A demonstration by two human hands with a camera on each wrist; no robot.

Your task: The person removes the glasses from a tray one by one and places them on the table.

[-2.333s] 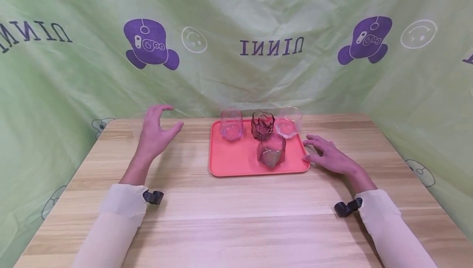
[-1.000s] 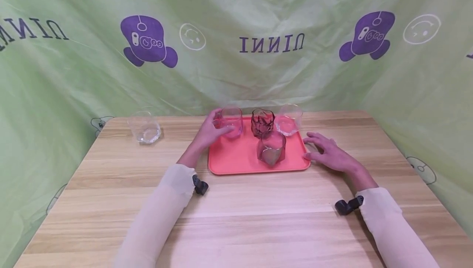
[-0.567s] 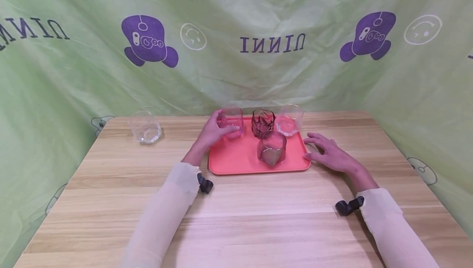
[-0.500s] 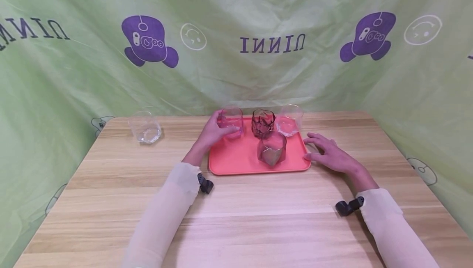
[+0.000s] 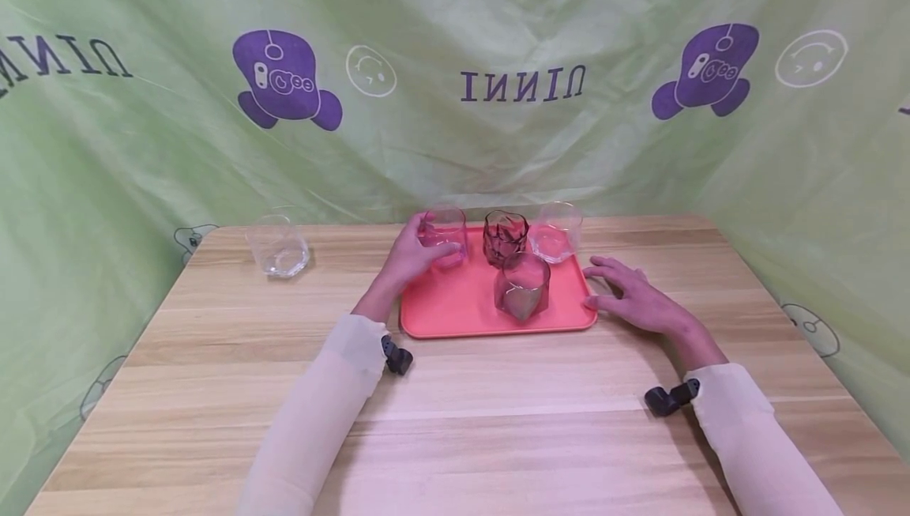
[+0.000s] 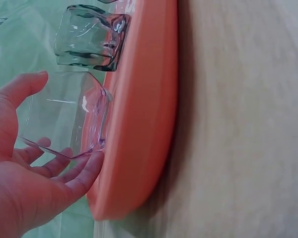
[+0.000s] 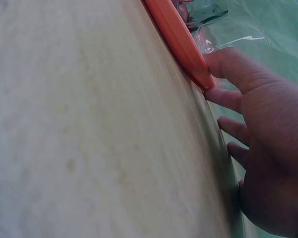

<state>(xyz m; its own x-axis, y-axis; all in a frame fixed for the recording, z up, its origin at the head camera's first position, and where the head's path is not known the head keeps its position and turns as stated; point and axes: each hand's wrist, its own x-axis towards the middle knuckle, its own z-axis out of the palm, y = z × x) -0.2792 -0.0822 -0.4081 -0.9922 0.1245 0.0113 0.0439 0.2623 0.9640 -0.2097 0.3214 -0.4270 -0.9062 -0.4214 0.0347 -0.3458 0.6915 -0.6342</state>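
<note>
The left hand [image 5: 412, 251] curls round the clear glass [image 5: 446, 235] at the far left corner of the tray [image 5: 462, 306], thumb on one side and fingers on the other, as the left wrist view shows, so the glass is gripped from its left side while its base seems to sit on the tray. The right hand [image 5: 633, 295] lies flat with fingers spread on the table [image 5: 455, 421], its thumb and forefinger touching the tray's right edge, which I judge steadies the tray. Three more glasses stand on the tray: a dark glass [image 5: 505, 236] just right of the gripped one, a far right glass [image 5: 556, 231], and a near glass [image 5: 524, 285] in front of them. A lone glass [image 5: 278, 244] stands well apart at the far left of the table. Whether the gripped glass has left the tray cannot be told, and the right wrist view blurs the glasses.
</note>
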